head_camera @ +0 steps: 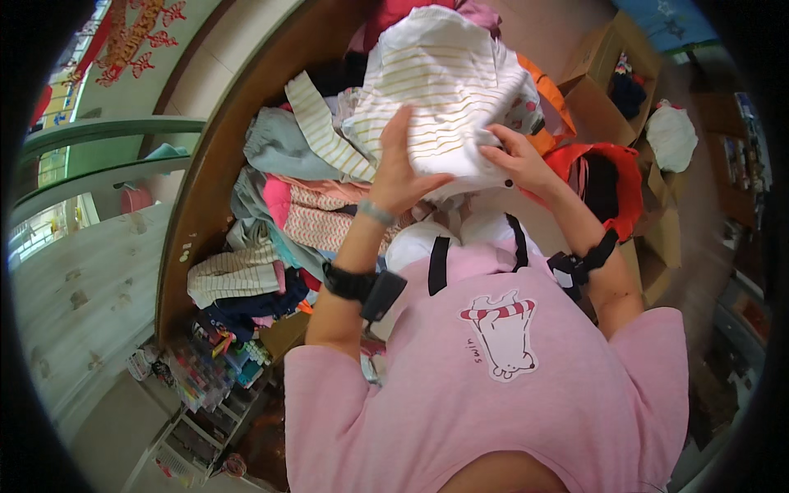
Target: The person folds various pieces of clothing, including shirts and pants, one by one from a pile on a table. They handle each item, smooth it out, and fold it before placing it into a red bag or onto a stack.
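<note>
A white garment with tan stripes [441, 80] lies spread before me over a heap of clothes, one striped sleeve stretched out to the left. My left hand [400, 166] rests at its near left side, thumb and fingers apart; whether it grips the cloth cannot be told. At the garment's near right edge, my right hand [515, 160] has the fabric pinched between thumb and fingers. Left of my hands lie grey-blue garments [286, 145] and a patterned garment with a pink edge [327, 215]. Another striped garment [237, 274] is on the heap nearer to me.
A curved brown wooden edge [185, 203] bounds the heap on the left. To the right stand a red-orange bag [629, 185] with dark contents, an orange bag [548, 92], open cardboard boxes [573, 105] and a white bundle [672, 138]. A metal rack [197, 437] is at lower left.
</note>
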`<state>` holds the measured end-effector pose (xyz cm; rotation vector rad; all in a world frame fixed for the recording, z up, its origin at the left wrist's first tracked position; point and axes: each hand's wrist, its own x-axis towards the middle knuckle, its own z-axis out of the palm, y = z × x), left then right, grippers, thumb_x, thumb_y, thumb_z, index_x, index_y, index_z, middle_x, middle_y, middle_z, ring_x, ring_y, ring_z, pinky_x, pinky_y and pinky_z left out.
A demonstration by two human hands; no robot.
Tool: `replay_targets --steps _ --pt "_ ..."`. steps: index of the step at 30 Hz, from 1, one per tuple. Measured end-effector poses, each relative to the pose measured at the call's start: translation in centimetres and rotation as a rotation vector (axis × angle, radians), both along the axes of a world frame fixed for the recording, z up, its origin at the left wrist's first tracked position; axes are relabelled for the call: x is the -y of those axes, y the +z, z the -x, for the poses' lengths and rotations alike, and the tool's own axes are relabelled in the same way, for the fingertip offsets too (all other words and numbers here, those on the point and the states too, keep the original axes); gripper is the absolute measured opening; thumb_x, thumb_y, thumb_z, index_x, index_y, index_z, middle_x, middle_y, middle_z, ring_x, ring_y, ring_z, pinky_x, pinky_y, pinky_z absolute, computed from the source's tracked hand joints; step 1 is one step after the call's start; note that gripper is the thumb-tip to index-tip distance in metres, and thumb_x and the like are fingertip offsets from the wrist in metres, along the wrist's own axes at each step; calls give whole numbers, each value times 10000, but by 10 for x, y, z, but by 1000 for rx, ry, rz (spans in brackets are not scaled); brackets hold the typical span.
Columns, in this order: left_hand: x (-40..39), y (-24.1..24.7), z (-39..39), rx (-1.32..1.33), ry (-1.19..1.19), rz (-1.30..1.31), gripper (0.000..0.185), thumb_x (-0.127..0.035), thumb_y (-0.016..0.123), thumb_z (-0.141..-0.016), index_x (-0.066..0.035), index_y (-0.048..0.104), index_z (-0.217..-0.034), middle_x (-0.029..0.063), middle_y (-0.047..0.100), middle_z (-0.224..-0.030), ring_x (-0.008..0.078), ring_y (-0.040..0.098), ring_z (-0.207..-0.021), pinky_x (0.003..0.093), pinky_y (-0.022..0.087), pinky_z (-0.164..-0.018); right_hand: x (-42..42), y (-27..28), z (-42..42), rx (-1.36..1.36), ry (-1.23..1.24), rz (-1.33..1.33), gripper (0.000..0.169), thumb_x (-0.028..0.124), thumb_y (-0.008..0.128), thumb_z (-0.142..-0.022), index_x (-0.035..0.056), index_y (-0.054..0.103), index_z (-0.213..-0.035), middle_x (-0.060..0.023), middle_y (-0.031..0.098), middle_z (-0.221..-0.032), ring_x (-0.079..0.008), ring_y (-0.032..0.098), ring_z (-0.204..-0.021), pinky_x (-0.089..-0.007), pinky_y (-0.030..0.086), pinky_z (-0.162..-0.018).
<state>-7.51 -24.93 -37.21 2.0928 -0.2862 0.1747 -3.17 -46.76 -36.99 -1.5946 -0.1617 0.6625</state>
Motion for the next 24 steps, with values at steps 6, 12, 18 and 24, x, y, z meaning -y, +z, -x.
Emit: replay_targets --steps 6,12,18,24 --pt "24 127 -94 47 -389 -37 515 -122 729 -626 -18 511 -1082 125 599 -908 208 578 -818 289 450 -747 -19 130 -57 255 125 -321 316 157 613 -797 19 494 -1055 0 551 -831 -56 507 -755 -186 409 -631" --pt "-1 223 -125 173 -328 203 145 -29 647 -722 -10 630 -864 2 625 -772 50 547 -687 207 454 -617 -20 129 -77 519 86 -199 495 245 661 -754 23 439 -1136 -49 535 -958 -111 513 -873 -234 423 -750" --pt "-35 312 -117 320 -62 213 130 -53 625 -755 -34 637 -883 -4 621 -757 51 548 -613 176 408 -509 -10 115 -111 454 203 -6 256 245 615 -794 16 604 -908 -10 578 -794 -59 504 -757 -212 399 -680" --pt "-91 337 -116 324 108 515 185 -81 632 -752 -12 601 -921 50 610 -902 113 571 -778 230 444 -671 -5 197 -132 378 272 -307 283 305 545 -842 29 593 -883 23 580 -775 -21 511 -687 -176 424 -602"
